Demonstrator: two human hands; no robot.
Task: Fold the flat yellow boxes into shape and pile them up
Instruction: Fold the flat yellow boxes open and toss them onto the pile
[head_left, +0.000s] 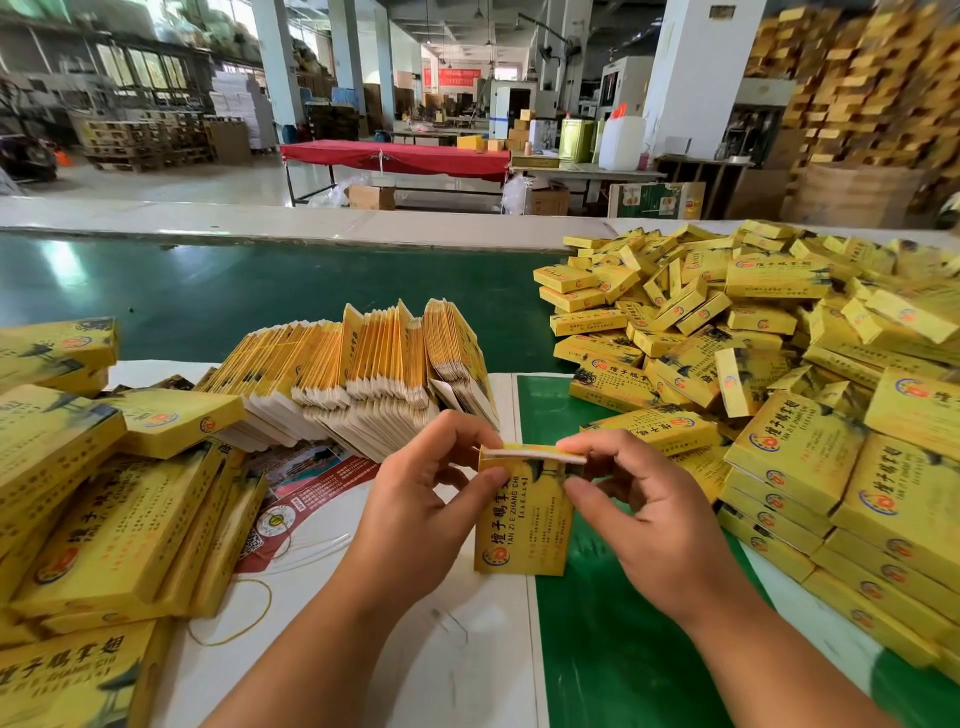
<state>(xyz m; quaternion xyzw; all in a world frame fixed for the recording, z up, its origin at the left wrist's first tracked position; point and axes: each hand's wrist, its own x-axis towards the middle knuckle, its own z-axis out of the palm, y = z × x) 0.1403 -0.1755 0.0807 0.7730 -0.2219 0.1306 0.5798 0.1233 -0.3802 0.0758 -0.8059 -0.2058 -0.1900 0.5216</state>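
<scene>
Yellow box (522, 525) pinched by left hand (415, 499), right hand (644, 514), top flap open

Bright, even daylight fills the hall, glaring off the green belt (218, 291) at ten o'clock (windows there blown out); wide-angle bending and blur smear stacked cartons (872, 88) at two o'clock.

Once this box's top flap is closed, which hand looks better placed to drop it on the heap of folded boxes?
Probably the right hand. It already pinches the yellow box at its top flap, and the big heap of folded boxes lies on its side of the table. The left hand, holding the box's other edge, would have to cross over.
</scene>
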